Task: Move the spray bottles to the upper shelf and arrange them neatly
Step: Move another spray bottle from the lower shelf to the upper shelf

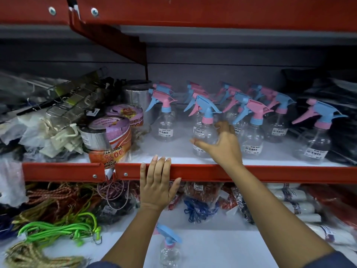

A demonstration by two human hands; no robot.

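Note:
Several clear spray bottles with pink and blue trigger heads stand in rows on the upper shelf (pixel 173 151). My right hand (pixel 222 144) wraps around the body of a front bottle (pixel 204 132) with a blue trigger and pink collar, which stands on the shelf. My left hand (pixel 158 182) lies flat on the red front rail (pixel 270 173) of that shelf, fingers together, holding nothing. One more spray bottle (pixel 170 246) with a blue head stands on the lower shelf between my forearms. A lone bottle (pixel 316 136) stands at the right end of the row.
Rolls of tape (pixel 108 134) and bagged hardware fill the upper shelf's left side. Dark packets (pixel 336 105) sit at its right. Below lie green cords (pixel 63 229), ropes, blue netting (pixel 201 209) and white wrapped rolls (pixel 297 204). A red bracket (pixel 123 43) hangs above.

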